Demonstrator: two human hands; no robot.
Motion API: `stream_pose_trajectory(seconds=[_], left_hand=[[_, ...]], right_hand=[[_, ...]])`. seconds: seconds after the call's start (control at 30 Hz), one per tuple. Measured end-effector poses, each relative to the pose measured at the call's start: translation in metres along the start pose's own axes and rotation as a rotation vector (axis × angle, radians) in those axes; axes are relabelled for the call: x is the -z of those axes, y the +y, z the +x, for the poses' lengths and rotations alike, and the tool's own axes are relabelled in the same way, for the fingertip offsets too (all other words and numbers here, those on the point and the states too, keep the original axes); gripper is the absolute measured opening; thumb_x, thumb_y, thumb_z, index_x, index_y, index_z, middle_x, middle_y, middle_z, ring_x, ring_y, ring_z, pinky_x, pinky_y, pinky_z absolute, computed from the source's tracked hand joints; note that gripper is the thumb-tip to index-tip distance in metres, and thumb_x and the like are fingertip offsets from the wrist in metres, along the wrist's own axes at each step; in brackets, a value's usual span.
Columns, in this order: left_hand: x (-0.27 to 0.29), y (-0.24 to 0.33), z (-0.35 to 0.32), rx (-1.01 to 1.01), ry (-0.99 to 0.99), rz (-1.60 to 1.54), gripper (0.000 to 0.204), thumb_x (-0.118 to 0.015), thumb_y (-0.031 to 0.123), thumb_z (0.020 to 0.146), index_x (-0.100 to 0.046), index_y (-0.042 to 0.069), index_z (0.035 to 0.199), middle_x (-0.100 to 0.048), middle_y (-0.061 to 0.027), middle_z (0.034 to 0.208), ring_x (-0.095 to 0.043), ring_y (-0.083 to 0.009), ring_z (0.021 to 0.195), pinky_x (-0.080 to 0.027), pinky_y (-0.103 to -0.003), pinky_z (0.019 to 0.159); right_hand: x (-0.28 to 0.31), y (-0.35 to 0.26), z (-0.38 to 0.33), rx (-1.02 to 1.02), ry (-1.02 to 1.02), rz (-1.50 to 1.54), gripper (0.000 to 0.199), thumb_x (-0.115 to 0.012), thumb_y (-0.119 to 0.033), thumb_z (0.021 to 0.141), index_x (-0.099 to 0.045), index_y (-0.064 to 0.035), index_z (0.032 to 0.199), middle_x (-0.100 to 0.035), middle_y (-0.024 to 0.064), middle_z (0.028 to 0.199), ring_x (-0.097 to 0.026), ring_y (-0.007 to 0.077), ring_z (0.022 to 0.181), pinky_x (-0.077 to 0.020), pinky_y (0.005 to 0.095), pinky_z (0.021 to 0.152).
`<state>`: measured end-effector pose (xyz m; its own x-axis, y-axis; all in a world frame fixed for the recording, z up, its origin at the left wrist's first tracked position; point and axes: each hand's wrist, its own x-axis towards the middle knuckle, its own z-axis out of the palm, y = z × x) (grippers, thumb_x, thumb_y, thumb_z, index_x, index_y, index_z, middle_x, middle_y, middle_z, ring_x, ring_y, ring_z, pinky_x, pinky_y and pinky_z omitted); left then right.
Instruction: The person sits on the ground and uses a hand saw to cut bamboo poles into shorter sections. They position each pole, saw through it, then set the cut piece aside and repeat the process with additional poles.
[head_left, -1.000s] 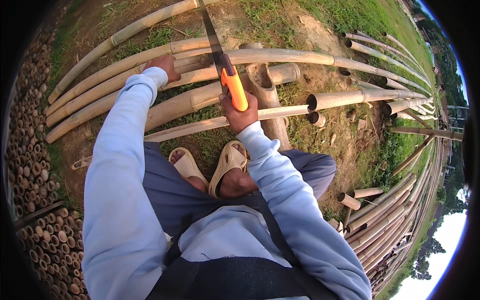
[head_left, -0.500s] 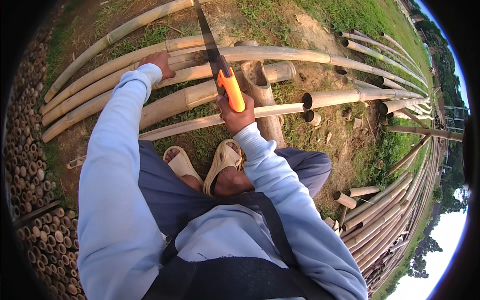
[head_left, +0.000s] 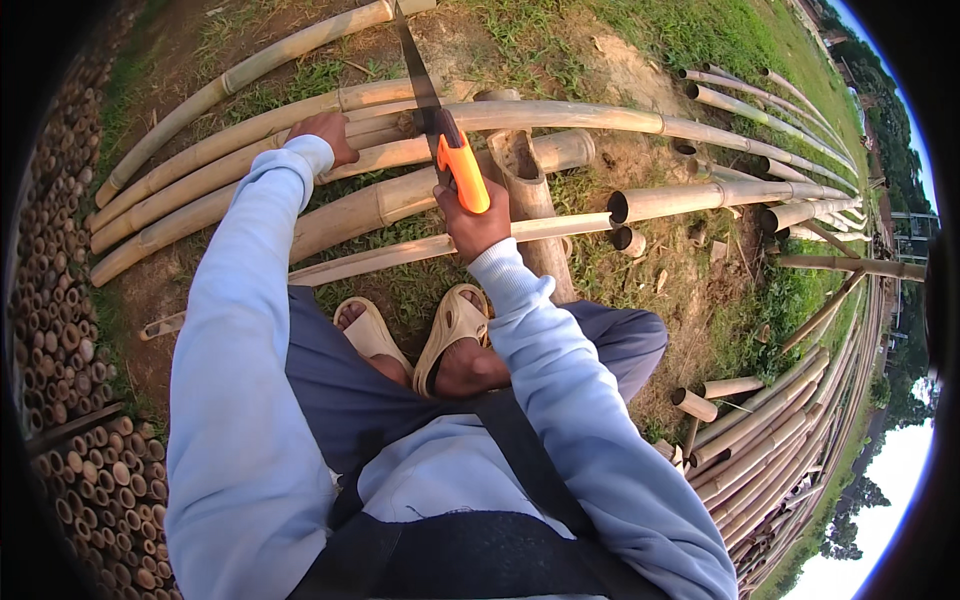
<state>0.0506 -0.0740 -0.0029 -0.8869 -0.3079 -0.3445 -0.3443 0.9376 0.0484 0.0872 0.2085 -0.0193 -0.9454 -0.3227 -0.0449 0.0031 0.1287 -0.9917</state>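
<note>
In my right hand is a hand saw with an orange and dark handle, gripped with the fingers wrapped round it. Its long dark blade points away from me and crosses a long bamboo pole. My left hand is closed over a bamboo pole to the left of the blade, its fingertips partly hidden. Just right of the saw, a thick bamboo piece with an open hollow top lies under the long pole. The exact spot where the teeth meet the bamboo cannot be made out.
More bamboo poles lie between my hands and my sandalled feet. Cut bamboo ends are stacked at the far left. Another pile of poles stretches along the right. Short offcuts sit on the grassy ground.
My right hand and the saw have moved slightly forward, away from me. My left hand stays on the bamboo, and the whole view has shifted a little.
</note>
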Motion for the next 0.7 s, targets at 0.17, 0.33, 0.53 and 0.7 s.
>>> stream_pose_trajectory(seconds=[0.17,0.33,0.53,0.7], left_hand=[[-0.005,-0.015,-0.014,0.028,-0.013,-0.029,0.050,-0.076,0.033,0.077,-0.070,0.003,0.115,-0.072,-0.0199,0.117,-0.068,-0.0362,0.111,-0.053,-0.045,0.100],[-0.007,-0.009,-0.014,0.049,0.034,-0.009,0.049,-0.076,0.033,0.076,-0.070,0.004,0.115,-0.072,-0.0199,0.116,-0.068,-0.0368,0.111,-0.053,-0.045,0.100],[-0.014,0.001,-0.008,-0.031,0.055,-0.020,0.054,-0.079,0.034,0.075,-0.069,0.004,0.119,-0.072,-0.0216,0.116,-0.068,-0.0375,0.113,-0.052,-0.045,0.102],[-0.009,-0.013,-0.017,0.027,0.010,-0.020,0.051,-0.078,0.034,0.076,-0.069,0.004,0.117,-0.070,-0.0211,0.120,-0.067,-0.0373,0.114,-0.053,-0.047,0.102]], right_hand=[[0.053,-0.006,-0.159,-0.133,-0.070,-0.042,0.029,-0.070,-0.006,0.093,-0.067,0.0052,0.119,-0.072,0.0108,0.099,-0.067,0.0155,0.094,-0.0526,0.0304,0.084],[0.037,0.000,-0.113,-0.122,-0.051,-0.023,0.022,-0.070,-0.007,0.094,-0.069,0.0048,0.112,-0.071,0.0074,0.089,-0.065,0.0124,0.080,-0.0528,0.0283,0.075],[0.015,0.005,-0.031,-0.049,-0.026,0.003,0.016,-0.071,-0.011,0.092,-0.063,0.0027,0.088,-0.060,0.0057,0.069,-0.054,0.0127,0.065,-0.0473,0.0321,0.063],[0.071,-0.033,-0.208,-0.116,-0.038,-0.051,0.028,-0.066,-0.004,0.094,-0.068,0.0063,0.120,-0.075,0.0111,0.098,-0.072,0.0154,0.094,-0.0552,0.0295,0.084]])
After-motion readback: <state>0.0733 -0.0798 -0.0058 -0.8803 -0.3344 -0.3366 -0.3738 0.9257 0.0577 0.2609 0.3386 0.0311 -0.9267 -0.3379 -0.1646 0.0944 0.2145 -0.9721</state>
